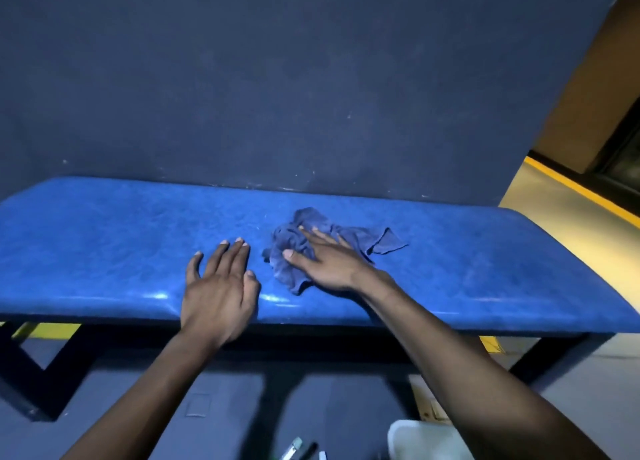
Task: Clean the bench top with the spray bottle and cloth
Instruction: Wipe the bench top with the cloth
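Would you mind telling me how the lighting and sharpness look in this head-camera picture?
Head view: dim overall, with bright glare spots on the glossy blue padded bench top near its front edge; wide-angle bending curves the bench; the crumpled blue cloth is reasonably sharp, the bottom corners blurred.

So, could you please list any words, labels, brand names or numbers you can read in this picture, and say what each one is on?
None can be read.
The blue bench top, the cloth under the right hand and the wall carry no print.
The small objects and white container at the bottom edge are too blurred to show any label.
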Tool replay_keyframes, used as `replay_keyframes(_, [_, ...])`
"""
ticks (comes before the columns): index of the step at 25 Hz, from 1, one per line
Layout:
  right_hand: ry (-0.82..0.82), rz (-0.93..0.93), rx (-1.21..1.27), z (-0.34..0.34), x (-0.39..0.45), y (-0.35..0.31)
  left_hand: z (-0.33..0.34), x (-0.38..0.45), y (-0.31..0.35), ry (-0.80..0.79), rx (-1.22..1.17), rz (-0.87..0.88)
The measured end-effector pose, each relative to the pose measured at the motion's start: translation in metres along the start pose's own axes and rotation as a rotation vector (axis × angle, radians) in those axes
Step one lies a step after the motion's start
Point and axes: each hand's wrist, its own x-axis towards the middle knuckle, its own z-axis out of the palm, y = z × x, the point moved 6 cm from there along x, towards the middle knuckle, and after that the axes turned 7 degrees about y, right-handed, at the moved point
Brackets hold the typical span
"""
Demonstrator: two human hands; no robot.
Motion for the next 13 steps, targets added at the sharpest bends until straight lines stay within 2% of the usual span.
replay_keyframes(3, [0.023,-0.059,0.019,-0.008,-0.049,0.009,-0.001,0.000,0.000,-0.002,-0.008,-0.004])
replay_keyframes(7, [0.179,0.003,0.018,-0.034,-0.083,0.067,-0.001,-0.001,0.000,-0.003,-0.014,-0.005])
replay_keyframes(10, [0.182,0.129,0.029,-0.044,-0.061,0.113,0.000,-0.001,0.001,-0.005,-0.007,-0.006])
replay_keyframes(13, [0.163,0.282,-0.055,-0.040,-0.018,0.133,0.003,0.000,0.001,-0.008,-0.009,-0.013])
